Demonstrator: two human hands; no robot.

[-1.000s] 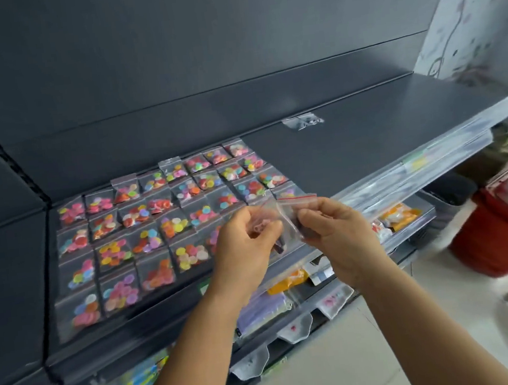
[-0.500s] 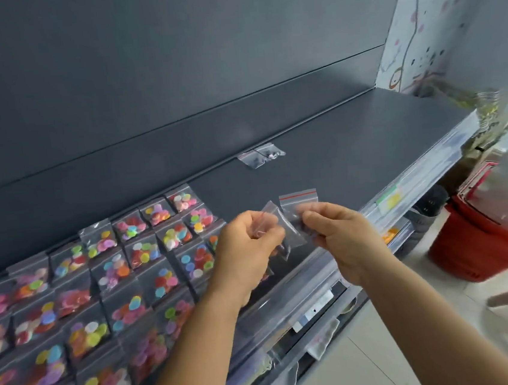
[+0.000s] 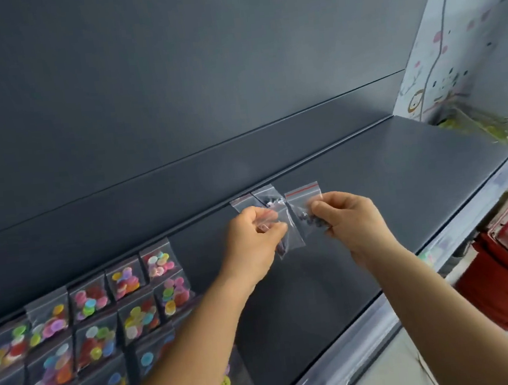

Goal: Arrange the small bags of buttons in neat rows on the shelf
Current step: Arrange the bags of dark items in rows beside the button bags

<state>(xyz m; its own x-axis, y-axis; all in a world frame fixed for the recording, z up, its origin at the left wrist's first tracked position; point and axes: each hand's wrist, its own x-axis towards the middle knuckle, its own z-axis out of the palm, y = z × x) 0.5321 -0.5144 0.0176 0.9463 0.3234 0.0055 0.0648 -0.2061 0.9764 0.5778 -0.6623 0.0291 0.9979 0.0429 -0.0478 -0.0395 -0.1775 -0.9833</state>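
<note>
**Bags being separated above the shelf, ahead of placement**

Two small clear bags are held over the bare middle of the shelf, near its back edge. A bag of dark buttons with a red seal strip is pinched in the grip of the right hand. A second bag is pinched in the grip of the left hand; its contents cannot be made out. Two more clear bags are seen at the back edge, just behind the hands. Rows of bags of coloured buttons are laid out to the left. The step is judged to be separating and positioning. A flat placement beside the back-edge bags, edges aligned, is called for next.
</note>
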